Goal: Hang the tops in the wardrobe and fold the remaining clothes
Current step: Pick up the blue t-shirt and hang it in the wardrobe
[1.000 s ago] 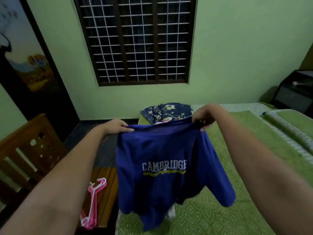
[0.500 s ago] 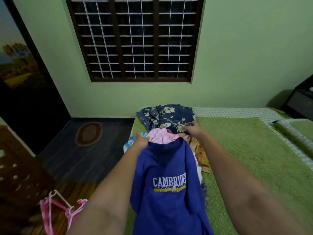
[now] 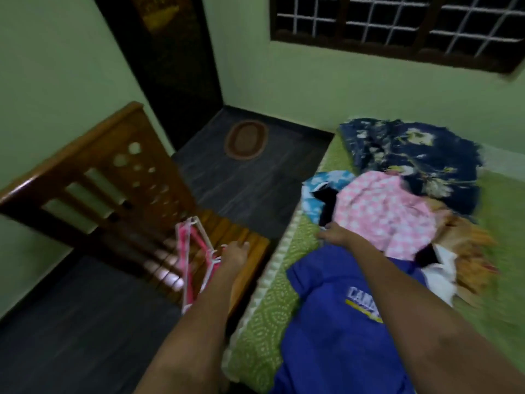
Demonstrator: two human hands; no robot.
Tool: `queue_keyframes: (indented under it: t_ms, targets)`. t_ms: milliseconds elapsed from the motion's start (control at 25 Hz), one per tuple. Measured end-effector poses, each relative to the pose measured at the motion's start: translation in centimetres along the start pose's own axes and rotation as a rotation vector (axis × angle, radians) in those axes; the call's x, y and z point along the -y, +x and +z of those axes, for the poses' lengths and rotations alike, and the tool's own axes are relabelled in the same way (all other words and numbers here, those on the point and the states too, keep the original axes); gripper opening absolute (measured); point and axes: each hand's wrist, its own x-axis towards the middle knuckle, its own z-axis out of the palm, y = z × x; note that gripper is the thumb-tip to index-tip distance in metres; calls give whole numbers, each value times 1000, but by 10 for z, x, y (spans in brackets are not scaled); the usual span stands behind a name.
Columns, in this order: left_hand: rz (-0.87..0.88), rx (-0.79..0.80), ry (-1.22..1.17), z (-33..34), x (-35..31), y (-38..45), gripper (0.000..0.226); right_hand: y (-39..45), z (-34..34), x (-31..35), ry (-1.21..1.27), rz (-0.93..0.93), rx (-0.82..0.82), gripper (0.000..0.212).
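Blue Cambridge top [image 3: 338, 322] now laid on bed; left hand [image 3: 234, 255] reaches pink plastic hangers [image 3: 193, 251], fingers loose; right hand [image 3: 335, 233] rests on it.

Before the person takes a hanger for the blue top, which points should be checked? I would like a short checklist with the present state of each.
1. Blue top lies flat on the bed: ok.
2. Right hand steadies the top at its collar end: ok, though whether it grips is blurred.
3. Left hand is free for a hanger: ok, fingers straight and holding nothing.
4. Pink and white hangers are close to the left hand: ok, lying on the wooden bench.
5. One hanger separates from the bunch: cannot tell.
6. Wardrobe is ready: cannot tell, not in view.
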Motion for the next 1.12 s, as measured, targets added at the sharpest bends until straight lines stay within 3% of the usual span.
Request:
queue_keyframes:
  t_ms: [120,160,320,480,560,720,840,960,1120]
  targets:
    - [-69,-62,109,-70,81,40,36,30,112,55,-173,-59,89,32]
    - [-87,-66,179,-88,105,58,37,42,146,65,-208,-86,102,29]
    - [-173,22,305,-128,194,143,26,102,265,86,-225,-28,44,32]
    - [-150,186,260,-117,241,210,20,170,330,80,-235,81,-26,35]
    - [-176,255,215,-100,249,236,31,200,348,74,-168,136,-97,39]
    - [-177,100,260,-69,252,278,61,245,374,61,-67,179,-223,36]
    - [-204,-22,201,-61,242,285,50,247,376,61,51,225,-289,27]
    - [-256,-30,-4,-59,223,281,35,232,362,63,167,210,-289,28]
    - [-151,-127,92,-52,188,265,40,204,322,41,475,160,-167,26]
